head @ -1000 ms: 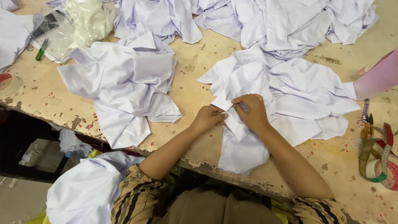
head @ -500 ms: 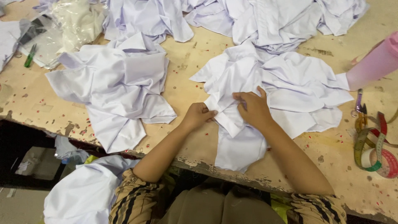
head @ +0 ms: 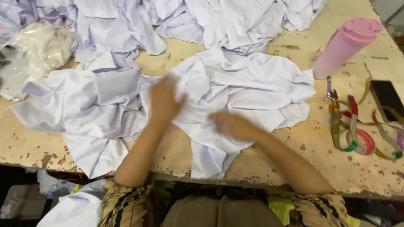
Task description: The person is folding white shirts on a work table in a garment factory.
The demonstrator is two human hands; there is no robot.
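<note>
Worn and paint-flecked, the beige worktable [head: 277, 168] fills the view, its near edge chipped above a dark gap under it. Both hands are blurred. The left hand [head: 163, 100] lies flat with fingers spread on the white garment [head: 248, 90] in the middle of the table; it presses the cloth and grips nothing that can be made out. The right hand [head: 229, 124] rests on the same garment nearer the table edge; whether its fingers pinch the fabric cannot be told. A second white garment [head: 84, 109] lies just left, touching the first, with more white cloth [head: 219, 21] heaped beyond. To the right stand a pink bottle [head: 347, 46], coiled tape measures [head: 357, 134] and a dark phone [head: 386, 98]. Half a second ago the hands were close together pinching a fold; now they are apart.
</note>
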